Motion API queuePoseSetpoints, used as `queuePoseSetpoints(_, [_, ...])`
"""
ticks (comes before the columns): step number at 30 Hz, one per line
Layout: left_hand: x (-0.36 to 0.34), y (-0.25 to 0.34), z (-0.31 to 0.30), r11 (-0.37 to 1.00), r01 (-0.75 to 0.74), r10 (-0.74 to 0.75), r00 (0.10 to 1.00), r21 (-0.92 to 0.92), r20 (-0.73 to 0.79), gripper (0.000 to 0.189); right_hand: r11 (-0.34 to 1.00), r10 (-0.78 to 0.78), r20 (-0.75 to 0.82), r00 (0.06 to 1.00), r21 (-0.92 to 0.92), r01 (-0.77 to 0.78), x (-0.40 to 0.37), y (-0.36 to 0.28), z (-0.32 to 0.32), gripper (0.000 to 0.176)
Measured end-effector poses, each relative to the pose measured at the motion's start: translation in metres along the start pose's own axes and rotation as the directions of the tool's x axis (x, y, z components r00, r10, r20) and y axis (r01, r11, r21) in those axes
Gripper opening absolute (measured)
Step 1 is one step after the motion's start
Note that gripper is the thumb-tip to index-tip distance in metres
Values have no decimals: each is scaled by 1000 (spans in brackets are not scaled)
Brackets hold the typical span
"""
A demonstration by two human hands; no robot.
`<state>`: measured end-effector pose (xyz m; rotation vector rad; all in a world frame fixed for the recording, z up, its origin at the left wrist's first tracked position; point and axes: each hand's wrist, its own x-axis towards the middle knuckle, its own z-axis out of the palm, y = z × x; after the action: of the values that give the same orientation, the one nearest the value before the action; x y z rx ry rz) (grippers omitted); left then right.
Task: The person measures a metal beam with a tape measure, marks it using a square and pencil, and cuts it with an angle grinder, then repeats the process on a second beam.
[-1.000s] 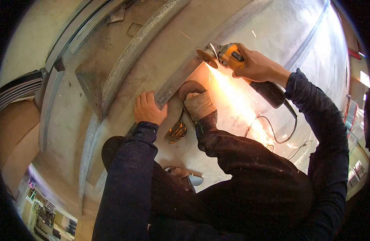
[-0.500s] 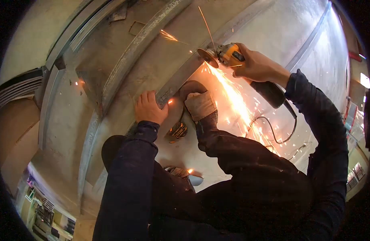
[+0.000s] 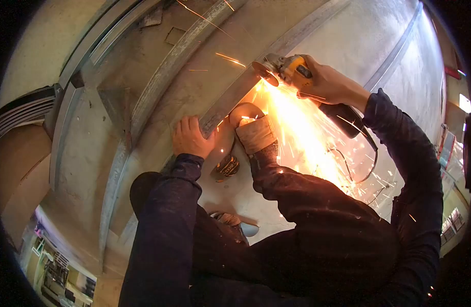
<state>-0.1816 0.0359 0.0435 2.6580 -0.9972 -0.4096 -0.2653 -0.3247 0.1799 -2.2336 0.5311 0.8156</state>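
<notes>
My right hand (image 3: pixel 332 84) is wrapped around a yellow and black angle grinder (image 3: pixel 298 70). Its disc (image 3: pixel 265 74) meets the upper end of a flat-sided grey metal bar (image 3: pixel 233 96), and bright sparks (image 3: pixel 304 130) pour down to the right. Lower on the same bar, my left hand (image 3: pixel 192 137) grips it, fingers over the top and thumb on the near side. My shoe (image 3: pixel 244 111) stands close under the bar, a tan cuff (image 3: pixel 257 135) around the ankle. The exact contact of disc and metal is partly lost in glare.
A black and yellow object (image 3: pixel 227 167) marked with lettering lies on the metal sheet below my left hand. The grinder's black cable (image 3: pixel 372 166) loops at the right, near the sparks. Curved metal ribs (image 3: pixel 161 82) run across the sheet at the left.
The spark stream has grown wider and brighter, and stray sparks now fly to the upper left. Both hands and the bar stay nearly in place.
</notes>
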Motion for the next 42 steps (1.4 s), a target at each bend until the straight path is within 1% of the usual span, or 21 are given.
queuePoseSetpoints(1, [-1, -1, 1, 1000, -19, 19, 1000, -1, -21, 58, 1000, 1, -2, 1000, 1, -1, 0, -1, -1, 74])
queuePoseSetpoints(3, [-1, -1, 1, 1000, -23, 24, 999, 7, -25, 58, 986, 156, 84, 984, 40, -160, -3, -20, -8, 73])
queuePoseSetpoints(4, [-1, -1, 1, 1000, -24, 24, 999, 14, -28, 57, 986, 156, 83, 984, 41, -160, -2, -17, -6, 73])
queuePoseSetpoints(6, [-1, 0, 0, 1000, -22, 23, 999, 9, -37, 57, 996, 91, 10, 996, 18, -91, 2, -3, 1, 72])
queuePoseSetpoints(10, [0, 1, -2, 1000, -17, 17, 1000, -3, -26, 57, 999, 33, -16, 999, 42, -32, 6, 25, 11, 73])
queuePoseSetpoints(12, [0, 1, -2, 1000, -12, 12, 1000, -6, -24, 57, 974, -195, -40, 980, -124, 189, 14, 30, 12, 76])
queuePoseSetpoints(13, [1, 1, -2, 1000, -8, 8, 1000, -11, -22, 56, 974, -195, -40, 980, -124, 189, 12, 33, 12, 76])
queuePoseSetpoints(15, [0, 0, 0, 1000, -5, 5, 1000, -20, -22, 56, 990, 108, 62, 992, 87, -114, 1, -8, -2, 78])
queuePoseSetpoints(19, [-2, 0, 1, 1000, -1, 0, 1000, -15, -23, 56, 997, 43, 31, 999, 70, -45, 7, 6, 2, 77])
queuePoseSetpoints(21, [-1, 1, 0, 1000, 10, -10, 1000, -9, -3, 56, 999, -35, -34, 999, 15, 35, 10, 13, 7, 75])
queuePoseSetpoints(24, [1, 2, -3, 1000, 19, -19, 1000, -8, 22, 57, 998, 47, 4, 999, 27, -48, 6, 6, 3, 76])
queuePoseSetpoints(25, [1, 2, -4, 1000, 13, -13, 1000, -15, 27, 57, 999, 46, 4, 999, 26, -46, 6, 6, 3, 76])
queuePoseSetpoints(27, [1, 1, -3, 1000, 15, -15, 1000, -7, 26, 57, 1000, 0, -17, 1000, -19, 0, 6, 8, 4, 72])
queuePoseSetpoints(31, [-1, -1, 3, 1000, 0, 0, 1000, 4, 3, 57, 1000, 27, -2, 1000, -6, -27, 11, 12, 5, 75])
queuePoseSetpoints(33, [-1, -1, 0, 1000, 2, -2, 1000, 4, 13, 57, 997, -16, -100, 995, 69, 23, 13, 15, 11, 72])
queuePoseSetpoints(34, [0, 0, -1, 1000, 3, -3, 1000, -1, 24, 57, 997, -11, -101, 995, 69, 18, 22, 21, 16, 72])
queuePoseSetpoints(35, [-1, 1, -2, 1000, -12, 13, 1000, -18, 28, 57, 997, -79, -84, 993, 12, 81, 31, 32, 21, 74])
queuePoseSetpoints(37, [-2, 5, 1, 998, 57, -57, 998, -12, 35, 57, 995, -82, -75, 994, -62, 77, 14, 32, 11, 76])
queuePoseSetpoints(39, [-1, -4, 7, 998, 14, -12, 999, -59, 32, 58, 993, 117, 28, 993, 27, -118, 4, -6, -3, 78])
queuePoseSetpoints(40, [-1, -7, 9, 998, -1, 2, 1000, -65, 18, 59, 991, 133, 22, 991, 25, -133, 4, -3, -2, 78])
queuePoseSetpoints(42, [-1, -3, 4, 999, -9, 9, 1000, -47, 5, 60, 998, 55, -30, 998, -10, -56, 8, -1, 2, 78])
